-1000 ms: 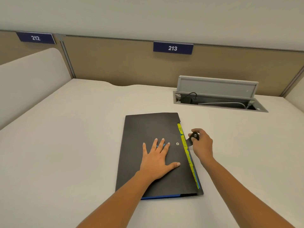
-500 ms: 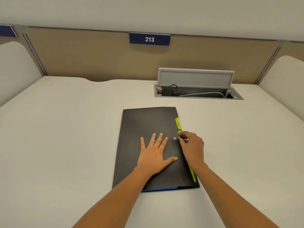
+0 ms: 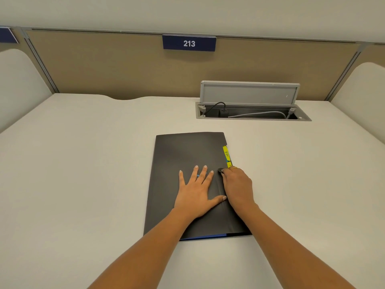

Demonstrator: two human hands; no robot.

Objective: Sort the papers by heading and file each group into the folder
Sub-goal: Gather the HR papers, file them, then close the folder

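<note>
A black folder (image 3: 183,151) lies shut on the white desk, long side running away from me. Yellow index tabs (image 3: 226,155) with handwriting stick out along its right edge, and a blue edge shows at its near end. My left hand (image 3: 195,192) lies flat on the cover with fingers spread. My right hand (image 3: 237,184) rests on the folder's right edge, fingertips pinching the small black clasp flap (image 3: 220,170) down onto the cover. No loose papers are in sight.
An open grey cable hatch (image 3: 250,94) with cords inside sits in the white desk (image 3: 83,174) at the back right. A tan partition with a blue "213" sign (image 3: 189,43) stands behind. White dividers rise at both sides.
My right hand brought the black clasp flap from beside the folder's right edge over onto the cover. My left hand stayed flat. My view shifted right.
</note>
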